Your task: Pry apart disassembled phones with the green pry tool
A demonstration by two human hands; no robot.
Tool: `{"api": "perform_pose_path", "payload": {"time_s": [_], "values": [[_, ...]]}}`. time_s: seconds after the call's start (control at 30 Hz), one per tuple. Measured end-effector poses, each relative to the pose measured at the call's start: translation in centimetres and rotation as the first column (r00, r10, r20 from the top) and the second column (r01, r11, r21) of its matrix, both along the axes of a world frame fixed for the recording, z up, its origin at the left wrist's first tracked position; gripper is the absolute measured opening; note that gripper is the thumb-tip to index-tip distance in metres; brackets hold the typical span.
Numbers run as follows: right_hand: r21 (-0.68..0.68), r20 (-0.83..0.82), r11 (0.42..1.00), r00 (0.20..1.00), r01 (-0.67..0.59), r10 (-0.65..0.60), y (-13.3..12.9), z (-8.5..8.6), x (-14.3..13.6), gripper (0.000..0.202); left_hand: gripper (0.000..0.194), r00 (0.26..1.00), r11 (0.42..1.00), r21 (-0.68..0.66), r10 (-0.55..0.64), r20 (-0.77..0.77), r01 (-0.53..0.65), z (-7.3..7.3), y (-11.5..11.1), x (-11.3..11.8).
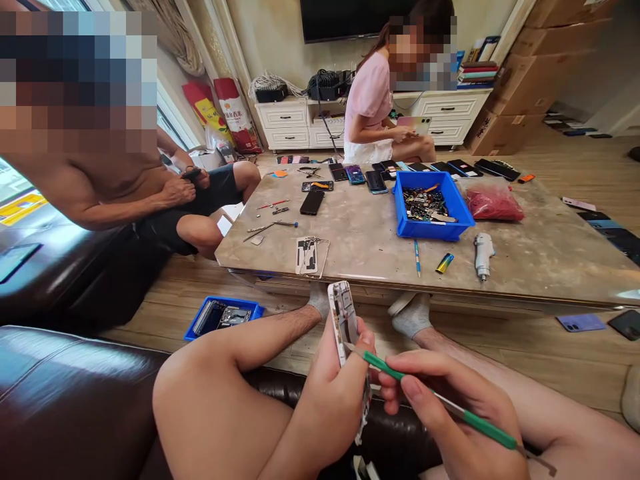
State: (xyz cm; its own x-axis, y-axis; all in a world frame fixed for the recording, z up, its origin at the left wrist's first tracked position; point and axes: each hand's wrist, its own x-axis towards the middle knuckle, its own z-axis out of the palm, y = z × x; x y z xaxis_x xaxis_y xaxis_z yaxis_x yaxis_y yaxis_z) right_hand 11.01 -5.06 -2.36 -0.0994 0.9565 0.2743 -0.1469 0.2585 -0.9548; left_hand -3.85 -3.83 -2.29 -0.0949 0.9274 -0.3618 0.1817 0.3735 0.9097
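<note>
On my side of the stone-look table [360, 243], over my lap, is an opened white smartphone [344, 308], tilted upright with its inner parts bared. My left hand [333, 387] is wrapped around its lower part, thumb lying along the side. My right hand [463, 393] pinches a green-handled metal pick [487, 427] between thumb and forefinger, its tip down by the phone's edge close to my left thumb; whether it touches the phone or only hovers, I cannot tell.

I judge that this wants a low angle, small wrist movements and light pressure, so the tip doesn't skid into the components. My thumb would be safer out of its line, with the phone braced firmly from below.

On the table's near edge, towards its left end, lies a white phone shell [307, 255]; beyond it is a thin screwdriver [287, 224]. Right of the table's middle stands a blue bin [434, 229] full of small parts, with a red plastic bag [495, 203] beside it. One person sits past the table's left end, another on its far side holding a phone [419, 125].
</note>
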Motion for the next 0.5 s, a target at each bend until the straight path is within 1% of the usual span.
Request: {"api": "perform_pose_path", "payload": {"time_s": [0.1, 0.23, 0.37, 0.5], "values": [[0.006, 0.009, 1.0, 1.0, -0.005, 0.005, -0.16, 0.01, -0.02, 0.027, 0.042, 1.0, 1.0, 0.008, -0.009, -0.01, 0.009, 0.22, -0.11, -0.02], [0.005, 0.022, 1.0, 1.0, 0.014, -0.014, -0.14, 0.06, -0.14, 0.027, 0.043, 1.0, 1.0, -0.007, -0.01, -0.008, 0.01, 0.16, -0.15, 0.0], [0.014, 0.043, 1.0, 0.999, 0.022, -0.022, -0.31, -0.1, -0.09, 0.028, 0.043, 1.0, 1.0, 0.005, 0.008, 0.006, -0.008, 0.25, -0.22, 0.02], [-0.017, 0.023, 1.0, 1.0, 0.014, -0.013, -0.7, -0.39, -0.06, 0.024, 0.043, 1.0, 1.0, 0.012, -0.001, -0.019, 0.001, 0.29, -0.36, 0.03]]}}
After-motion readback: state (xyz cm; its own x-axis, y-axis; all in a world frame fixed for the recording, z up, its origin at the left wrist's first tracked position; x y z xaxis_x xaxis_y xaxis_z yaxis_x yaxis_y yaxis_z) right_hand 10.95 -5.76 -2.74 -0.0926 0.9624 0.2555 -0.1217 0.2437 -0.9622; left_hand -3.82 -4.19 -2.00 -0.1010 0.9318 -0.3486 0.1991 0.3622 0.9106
